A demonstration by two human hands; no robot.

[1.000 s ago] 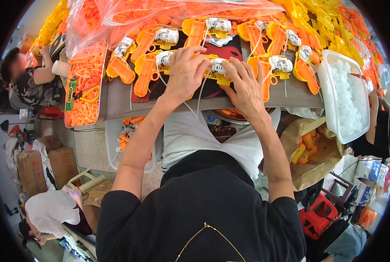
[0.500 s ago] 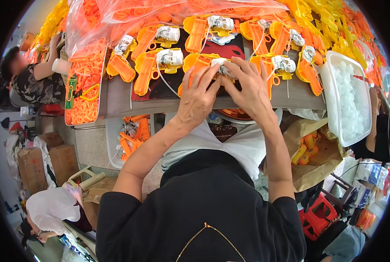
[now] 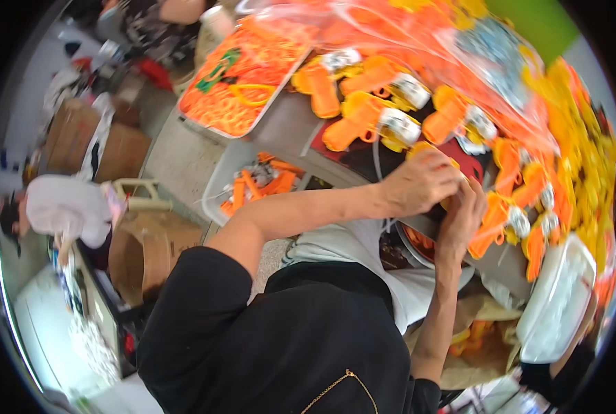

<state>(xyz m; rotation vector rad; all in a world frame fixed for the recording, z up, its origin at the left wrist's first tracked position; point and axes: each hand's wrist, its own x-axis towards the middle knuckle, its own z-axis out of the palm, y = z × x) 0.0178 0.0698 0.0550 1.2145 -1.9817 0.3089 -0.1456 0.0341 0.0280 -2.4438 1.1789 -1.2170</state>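
Fingers (image 3: 471,200) cover one yellow shell (image 3: 423,147) (mostly hidden).

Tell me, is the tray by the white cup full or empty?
The tray looks full: orange parts hide its bottom and reach its rim, with a green piece on top.

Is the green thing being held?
No, the green piece lies on orange bits in the tray, apart from the left hand and right hand.
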